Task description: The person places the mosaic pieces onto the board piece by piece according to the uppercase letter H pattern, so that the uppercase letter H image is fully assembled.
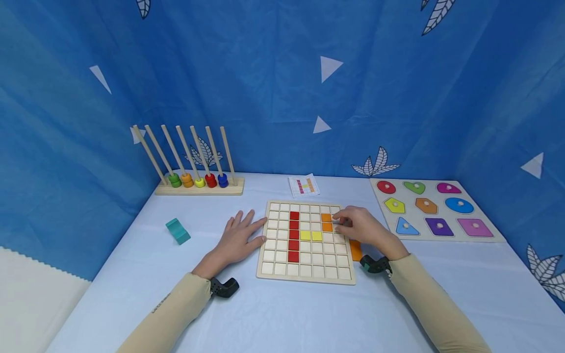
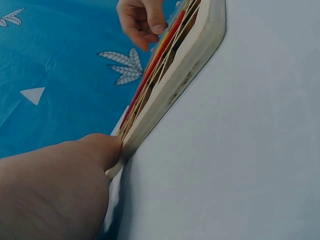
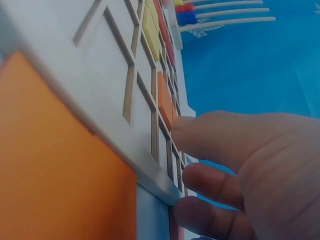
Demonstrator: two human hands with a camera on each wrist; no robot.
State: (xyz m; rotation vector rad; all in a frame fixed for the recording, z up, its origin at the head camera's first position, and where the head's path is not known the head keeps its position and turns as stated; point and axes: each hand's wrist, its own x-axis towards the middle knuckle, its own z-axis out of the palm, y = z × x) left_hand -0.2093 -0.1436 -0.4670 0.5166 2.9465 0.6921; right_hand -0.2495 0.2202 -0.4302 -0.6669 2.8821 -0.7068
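A wooden grid board (image 1: pixel 304 280) lies on the white table. Red square tiles (image 1: pixel 293 234) form a column in it, with two yellow tiles (image 1: pixel 311 236) beside them and two orange tiles (image 1: pixel 326 222) further right. My left hand (image 1: pixel 240 239) lies with fingers spread, its fingertips and thumb at the board's left edge. Over the right side of the board is my right hand (image 1: pixel 361 225), fingers bent, thumb and index fingertip apart close to the orange tiles. In the right wrist view the thumb (image 3: pixel 200 131) overlaps an orange tile (image 3: pixel 165 100); no tile shows between the fingers.
An orange piece (image 1: pixel 355 250) lies against the board's right edge, near the right wrist. A teal block (image 1: pixel 178 231) sits at left. Behind are a peg stand (image 1: pixel 198 189) with coloured rings and a pattern card (image 1: pixel 304 186). A knobbed shape puzzle (image 1: pixel 415 220) lies at right.
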